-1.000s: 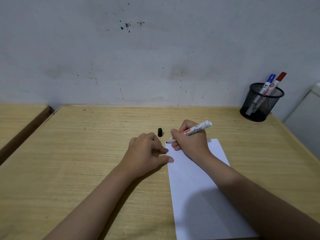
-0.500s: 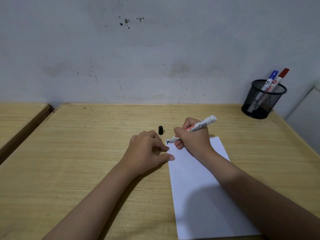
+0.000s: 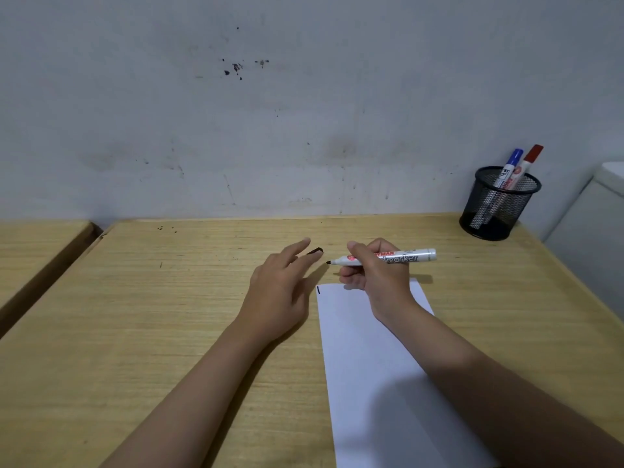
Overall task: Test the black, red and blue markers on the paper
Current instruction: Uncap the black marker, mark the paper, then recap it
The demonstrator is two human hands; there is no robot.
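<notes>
My right hand (image 3: 378, 275) holds the uncapped black marker (image 3: 408, 256) level above the top edge of the white paper (image 3: 368, 359), tip pointing left. A short black stroke (image 3: 318, 290) marks the paper's top left corner. My left hand (image 3: 280, 285) is stretched out with fingers apart, fingertips at the small black cap (image 3: 315, 251) on the table; whether they touch it is unclear. The blue marker (image 3: 510, 167) and red marker (image 3: 525, 165) stand capped in the black mesh cup (image 3: 496, 211) at the back right.
The wooden table (image 3: 135, 315) meets a stained wall at the back. A second wooden surface (image 3: 33, 244) lies to the left across a gap. A white object (image 3: 594, 224) stands at the right edge.
My right hand lifted the marker off the paper, leaving a black stroke at the corner. My left hand opened and reached forward to the cap.
</notes>
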